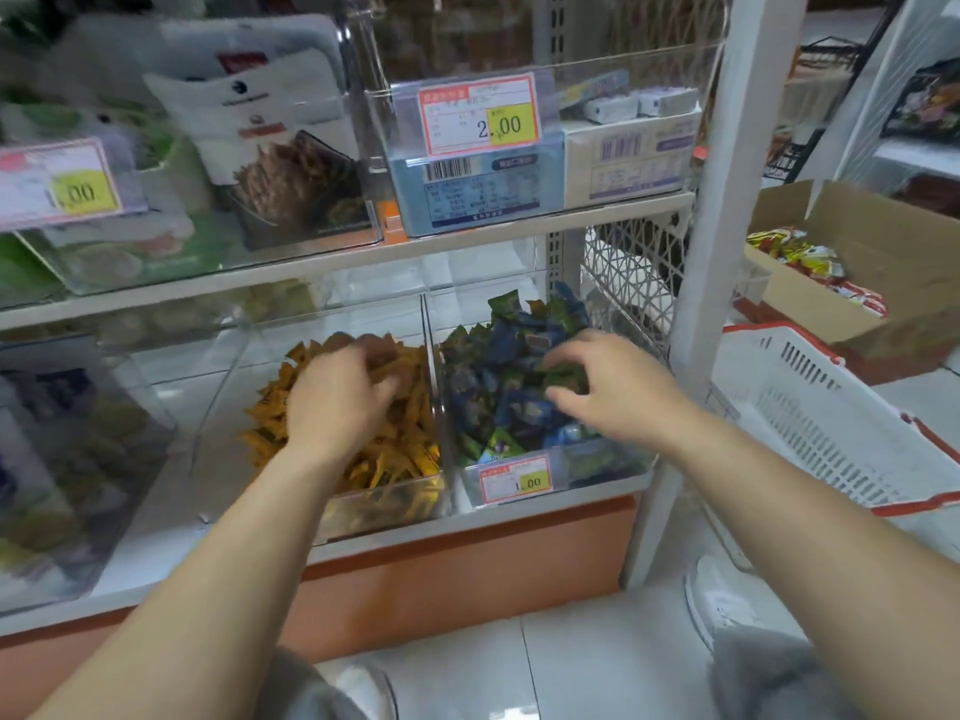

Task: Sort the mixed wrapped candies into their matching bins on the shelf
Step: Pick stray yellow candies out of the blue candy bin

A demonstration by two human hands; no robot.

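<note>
Evidently sorting two-handed, the person buries the left hand in the orange candies of the left clear bin, its grip too blurred to tell, while the right hand pinches a green candy atop the blue-and-green mix in the right bin, likely a stray

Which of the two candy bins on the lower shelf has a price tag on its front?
The right-hand bin, holding blue and green candies, bears a 1.00 tag; the orange-candy bin shows none.
</note>
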